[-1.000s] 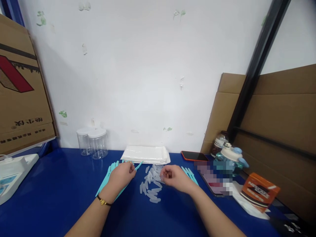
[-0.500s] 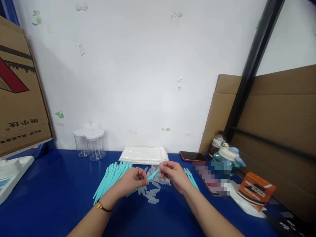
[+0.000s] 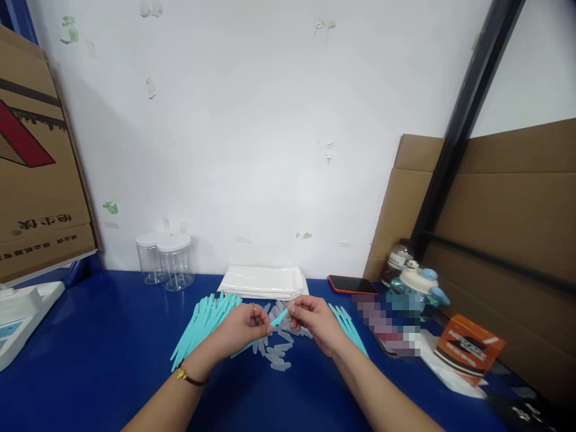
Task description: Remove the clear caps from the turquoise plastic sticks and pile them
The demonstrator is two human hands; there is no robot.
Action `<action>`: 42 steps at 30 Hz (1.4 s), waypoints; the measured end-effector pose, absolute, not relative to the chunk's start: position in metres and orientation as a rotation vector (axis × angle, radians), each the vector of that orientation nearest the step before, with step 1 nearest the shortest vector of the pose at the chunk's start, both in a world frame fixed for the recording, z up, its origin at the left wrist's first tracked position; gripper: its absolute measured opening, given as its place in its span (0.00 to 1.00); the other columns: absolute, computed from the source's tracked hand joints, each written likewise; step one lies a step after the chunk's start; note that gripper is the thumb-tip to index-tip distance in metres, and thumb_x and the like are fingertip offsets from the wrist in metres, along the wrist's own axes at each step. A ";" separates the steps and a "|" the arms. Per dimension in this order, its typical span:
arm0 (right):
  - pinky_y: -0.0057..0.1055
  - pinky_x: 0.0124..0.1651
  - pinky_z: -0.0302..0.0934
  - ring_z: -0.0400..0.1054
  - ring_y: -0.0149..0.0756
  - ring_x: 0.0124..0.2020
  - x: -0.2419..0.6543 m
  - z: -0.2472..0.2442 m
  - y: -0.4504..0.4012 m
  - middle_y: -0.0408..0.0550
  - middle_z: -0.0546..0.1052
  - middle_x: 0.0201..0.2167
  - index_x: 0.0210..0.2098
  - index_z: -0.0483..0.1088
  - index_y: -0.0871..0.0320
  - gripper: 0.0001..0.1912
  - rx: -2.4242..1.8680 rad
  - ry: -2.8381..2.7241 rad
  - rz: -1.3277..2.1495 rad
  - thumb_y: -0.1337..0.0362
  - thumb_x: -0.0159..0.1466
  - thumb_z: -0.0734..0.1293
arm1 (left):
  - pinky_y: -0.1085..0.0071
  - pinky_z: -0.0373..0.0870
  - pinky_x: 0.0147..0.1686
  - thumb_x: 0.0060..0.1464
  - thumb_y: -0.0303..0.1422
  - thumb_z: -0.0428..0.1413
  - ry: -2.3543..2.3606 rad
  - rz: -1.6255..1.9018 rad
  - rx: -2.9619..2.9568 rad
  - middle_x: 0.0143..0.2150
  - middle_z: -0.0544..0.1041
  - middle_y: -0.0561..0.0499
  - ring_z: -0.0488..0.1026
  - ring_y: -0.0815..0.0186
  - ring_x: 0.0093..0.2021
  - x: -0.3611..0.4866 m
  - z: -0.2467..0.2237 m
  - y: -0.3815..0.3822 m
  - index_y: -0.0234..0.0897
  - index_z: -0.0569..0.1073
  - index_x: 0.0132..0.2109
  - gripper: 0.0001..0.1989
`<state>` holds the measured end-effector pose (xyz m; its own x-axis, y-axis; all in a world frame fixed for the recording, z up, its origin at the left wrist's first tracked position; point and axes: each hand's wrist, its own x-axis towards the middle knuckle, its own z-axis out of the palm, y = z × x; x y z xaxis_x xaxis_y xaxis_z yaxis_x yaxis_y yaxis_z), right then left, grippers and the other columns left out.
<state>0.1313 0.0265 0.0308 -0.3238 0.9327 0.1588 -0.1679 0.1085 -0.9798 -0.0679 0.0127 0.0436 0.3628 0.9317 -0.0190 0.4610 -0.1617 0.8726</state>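
Observation:
My left hand [image 3: 245, 327] pinches a slim turquoise eyebrow razor [image 3: 279, 318], which slants up to the right between both hands. At its upper end my right hand [image 3: 312, 321] is closed in a pinch, on what looks like a small translucent cap mostly hidden by the fingertips. Under and between the hands lies a loose heap of translucent caps [image 3: 282, 348]. A large fanned pile of turquoise razors [image 3: 202, 324] is beside my left hand, partly behind the wrist. Several more razors [image 3: 348, 327] lie just right of my right hand.
White folded packaging [image 3: 261, 281] lies at the wall. Two clear jars [image 3: 176, 264] stand back left, a white device [image 3: 27, 318] far left. To the right are a phone [image 3: 352, 284], a brown bottle [image 3: 396, 261], a teal water bottle [image 3: 416, 288] and an orange box [image 3: 469, 348].
My right fingers have come slightly left and now meet the upper end of the razor. More of the razors at the right show. The view has shifted a little.

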 end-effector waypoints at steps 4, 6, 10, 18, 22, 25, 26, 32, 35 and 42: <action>0.25 0.26 0.56 0.64 0.28 0.20 0.124 0.027 0.023 0.44 0.71 0.18 0.27 0.71 0.62 0.14 -0.801 -1.394 1.452 0.56 0.52 0.70 | 0.76 0.58 0.24 0.41 0.44 0.57 1.215 0.772 1.738 0.21 0.67 0.57 0.63 0.72 0.23 -0.061 0.039 0.011 0.34 0.69 0.29 0.16; 0.25 0.26 0.56 0.64 0.28 0.21 0.122 0.027 0.023 0.44 0.71 0.18 0.27 0.70 0.62 0.14 -0.792 -1.388 1.448 0.56 0.52 0.69 | 0.76 0.59 0.24 0.42 0.45 0.57 1.182 0.799 1.719 0.22 0.68 0.56 0.63 0.72 0.24 -0.055 0.035 0.011 0.34 0.68 0.30 0.17; 0.24 0.23 0.52 0.60 0.27 0.18 0.141 0.036 0.032 0.40 0.68 0.16 0.29 0.67 0.60 0.14 -0.838 -1.369 1.361 0.55 0.55 0.66 | 0.76 0.61 0.25 0.47 0.48 0.51 1.206 0.776 1.743 0.28 0.72 0.53 0.66 0.71 0.25 -0.051 0.035 0.010 0.36 0.69 0.38 0.20; 0.25 0.26 0.53 0.64 0.30 0.23 0.217 0.025 0.070 0.44 0.72 0.21 0.26 0.70 0.60 0.09 -1.628 -1.944 0.496 0.62 0.56 0.62 | 0.74 0.61 0.28 0.51 0.45 0.47 1.877 0.725 2.037 0.34 0.75 0.51 0.70 0.67 0.30 -0.108 0.051 0.027 0.39 0.72 0.42 0.18; 0.25 0.29 0.53 0.66 0.32 0.27 0.216 0.009 0.073 0.46 0.74 0.24 0.26 0.72 0.60 0.03 -1.715 -2.018 0.399 0.68 0.51 0.65 | 0.75 0.60 0.29 0.49 0.39 0.50 2.065 0.574 1.991 0.36 0.76 0.51 0.72 0.66 0.34 -0.123 0.048 0.032 0.40 0.72 0.40 0.13; 0.25 0.29 0.53 0.67 0.33 0.28 0.216 0.005 0.073 0.45 0.74 0.25 0.27 0.72 0.59 0.06 -1.760 -2.060 0.352 0.70 0.47 0.67 | 0.75 0.59 0.28 0.46 0.36 0.52 2.113 0.441 2.006 0.35 0.76 0.52 0.72 0.65 0.35 -0.121 0.044 0.032 0.41 0.71 0.38 0.10; 0.26 0.30 0.54 0.67 0.33 0.29 0.217 0.005 0.074 0.46 0.74 0.26 0.28 0.72 0.59 0.07 -1.777 -2.062 0.328 0.71 0.47 0.67 | 0.75 0.58 0.28 0.46 0.36 0.53 2.116 0.411 2.021 0.35 0.76 0.52 0.72 0.65 0.36 -0.120 0.042 0.032 0.41 0.71 0.38 0.10; 0.28 0.36 0.55 0.65 0.35 0.35 0.207 0.028 0.058 0.49 0.71 0.34 0.33 0.71 0.59 0.09 -1.679 -2.066 0.174 0.71 0.51 0.65 | 0.74 0.57 0.27 0.45 0.35 0.53 2.155 0.324 2.082 0.36 0.76 0.50 0.71 0.63 0.37 -0.116 0.036 0.031 0.41 0.70 0.37 0.10; 0.24 0.34 0.55 0.64 0.30 0.31 0.180 0.043 0.034 0.44 0.71 0.31 0.33 0.71 0.57 0.07 -1.243 -2.290 0.399 0.69 0.56 0.62 | 0.73 0.57 0.27 0.45 0.34 0.52 2.164 0.312 2.088 0.37 0.76 0.49 0.71 0.63 0.36 -0.116 0.037 0.031 0.40 0.71 0.37 0.09; 0.24 0.29 0.51 0.64 0.31 0.30 0.119 0.035 -0.006 0.43 0.73 0.31 0.35 0.71 0.56 0.15 -1.057 -2.650 0.364 0.56 0.50 0.69 | 0.74 0.57 0.27 0.46 0.30 0.50 2.193 0.360 2.069 0.35 0.76 0.49 0.71 0.64 0.34 -0.115 0.038 0.030 0.40 0.72 0.32 0.07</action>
